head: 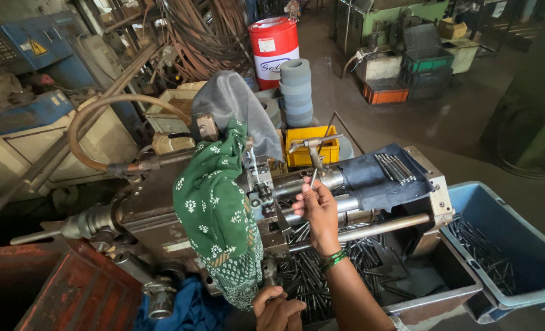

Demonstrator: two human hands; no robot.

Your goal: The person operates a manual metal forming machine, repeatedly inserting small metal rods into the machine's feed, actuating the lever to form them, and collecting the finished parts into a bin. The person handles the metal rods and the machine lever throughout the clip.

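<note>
One thin grey metal pin [313, 178], pinched upright in right hand [317, 211] grip, left hand [277, 311] fisted on lever.

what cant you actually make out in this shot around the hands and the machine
- Left hand, head view: cut off by the bottom edge, closed around a knob or handle; what it is can't be told.
- Right hand: pinches a thin metal pin; too small to see its tip.
- Machine front: hidden by the green patterned cloth.
- Thin rods in the blue bin: too small to count.
</note>
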